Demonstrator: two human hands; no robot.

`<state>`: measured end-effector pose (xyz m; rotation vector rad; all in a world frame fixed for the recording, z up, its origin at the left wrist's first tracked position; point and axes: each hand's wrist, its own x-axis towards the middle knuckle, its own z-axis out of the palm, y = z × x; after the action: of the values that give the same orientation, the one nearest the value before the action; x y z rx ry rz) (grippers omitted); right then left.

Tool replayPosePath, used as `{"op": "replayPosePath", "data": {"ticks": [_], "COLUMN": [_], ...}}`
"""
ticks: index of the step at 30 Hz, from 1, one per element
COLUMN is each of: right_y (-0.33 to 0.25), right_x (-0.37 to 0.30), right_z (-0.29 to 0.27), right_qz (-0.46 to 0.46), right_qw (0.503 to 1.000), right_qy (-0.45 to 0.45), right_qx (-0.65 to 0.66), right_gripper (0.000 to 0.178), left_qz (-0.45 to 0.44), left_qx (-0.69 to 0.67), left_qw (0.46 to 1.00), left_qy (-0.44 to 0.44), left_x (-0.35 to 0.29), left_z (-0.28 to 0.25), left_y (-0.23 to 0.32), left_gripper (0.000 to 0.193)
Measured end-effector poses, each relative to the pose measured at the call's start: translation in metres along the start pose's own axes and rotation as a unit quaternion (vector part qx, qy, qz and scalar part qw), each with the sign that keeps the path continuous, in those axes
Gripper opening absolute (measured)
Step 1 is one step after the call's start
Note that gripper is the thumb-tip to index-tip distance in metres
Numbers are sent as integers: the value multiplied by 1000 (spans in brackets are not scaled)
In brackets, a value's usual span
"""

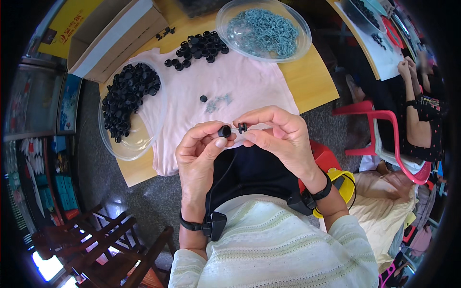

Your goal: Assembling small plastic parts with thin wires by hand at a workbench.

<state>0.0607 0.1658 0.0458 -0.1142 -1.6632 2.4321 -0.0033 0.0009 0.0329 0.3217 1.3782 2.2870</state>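
Over the near edge of a pink cloth (180,115), both hands meet at chest height. My left hand (198,151) is closed, pinching a round black plastic cap (224,131) between thumb and fingers. Opposite it, my right hand (281,134) pinches a small black plastic piece (242,127) with its fingertips. A thin, pale bit shows between the two parts; it looks like a small spring, though it is too small to be sure. One loose black piece (203,99) lies on the cloth beyond the hands, beside a grey-blue patch.
On the left stands a clear round tray (137,150) of black caps. More black pieces (199,48) are heaped at the back, near a cardboard box (115,41). A clear bowl (307,43) holds tangled blue-grey springs (264,31). Another person sits right, by a red chair (396,139).
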Motion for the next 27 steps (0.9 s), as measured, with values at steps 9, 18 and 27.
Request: {"op": "replayPosePath", "data": {"ticks": [9, 18, 27], "right_y": [-2, -7, -10], "right_x": [2, 8, 6], "right_z": [9, 13, 11], "right_qz": [-139, -247, -228], "right_qw": [955, 885, 898], "right_qy": [31, 38, 28], "right_qx": [-260, -393, -376], "right_gripper": [17, 20, 20], "left_qz": [-35, -18, -11], "left_qx": [-31, -37, -49], "left_qw": [999, 999, 999], "left_qy": [13, 20, 9], "left_x": [2, 2, 3], "left_z": [-8, -12, -14], "left_y": [-6, -10, -13], "left_gripper": [26, 24, 26]}}
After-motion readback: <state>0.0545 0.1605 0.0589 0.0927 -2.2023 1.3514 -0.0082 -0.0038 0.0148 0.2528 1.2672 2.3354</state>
